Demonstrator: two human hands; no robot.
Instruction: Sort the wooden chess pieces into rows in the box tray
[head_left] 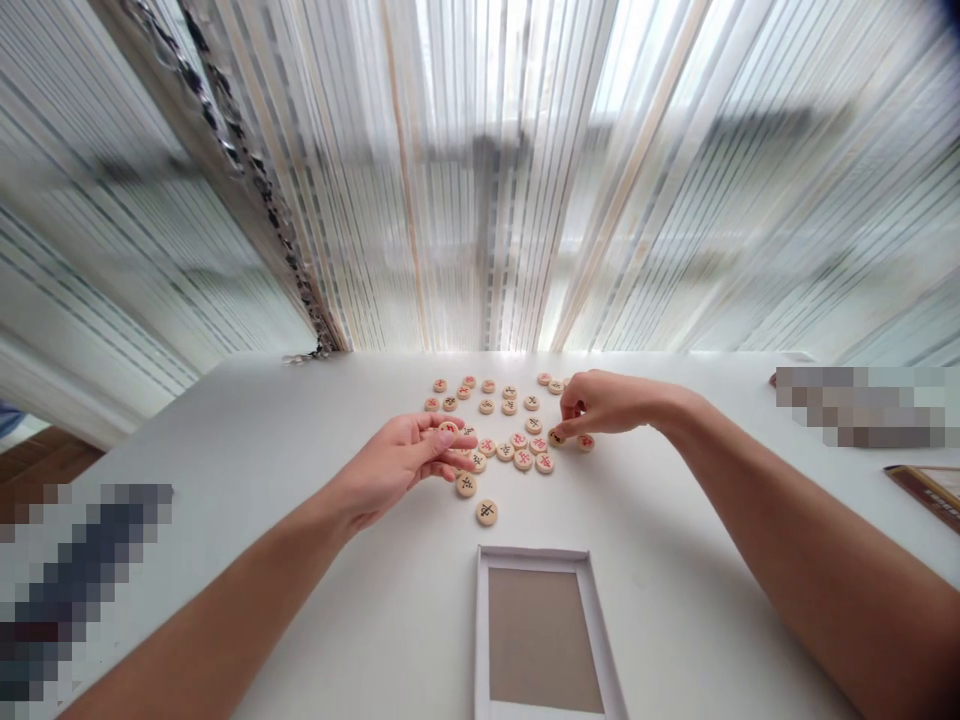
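Round wooden Chinese chess pieces with red or black characters lie scattered over the white table. At the left of them, my left hand (420, 450) holds a red-marked chess piece (448, 428) under its thumb, the other fingers stretched out. My right hand (590, 403) reaches in from the right, its fingertips pinched on a black-marked chess piece (556, 437) at table level. Just right of those fingertips lies a red-marked piece (585, 443). Nearest me are two black-marked pieces, one (466, 485) below my left fingers and another (487, 512) closer still. My left fingers partly cover some pieces.
A shallow white box (532, 554) with a brown-grey bottom sits in front of me on the table (360, 620). Behind the table hangs a striped sheer curtain (480, 200). At the right edge lies a brown, flat item (930, 495); blurred-out patches are at both sides.
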